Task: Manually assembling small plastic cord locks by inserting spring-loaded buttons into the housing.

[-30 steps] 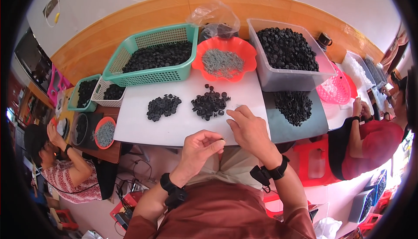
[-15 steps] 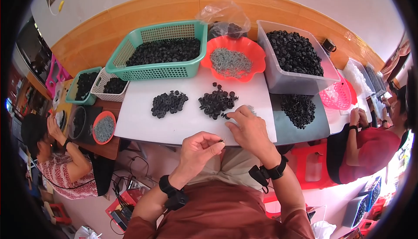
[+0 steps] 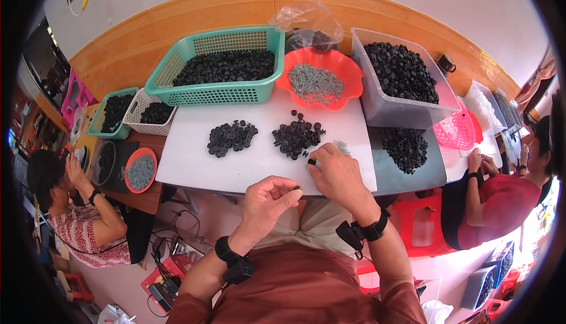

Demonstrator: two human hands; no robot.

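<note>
Three black tabletop piles [image 3: 231,139], one mug [image 3: 446,63]

A white desk [image 3: 236,172] curves across the view, its far edge lined with containers: a green basket [image 3: 219,96] toward the far left corner, a red scalloped bowl [image 3: 352,80] right beside it, and a clear bin [image 3: 401,113] at the far right corner. On the bare top lie a left pile of black parts [image 3: 232,140], a middle pile of black parts [image 3: 295,138] and, nearer the right edge, a small scatter of grey metal pieces [image 3: 341,147]. Along that edge, a dark grey-green surface [image 3: 387,181] bears another black heap [image 3: 405,149].
</note>
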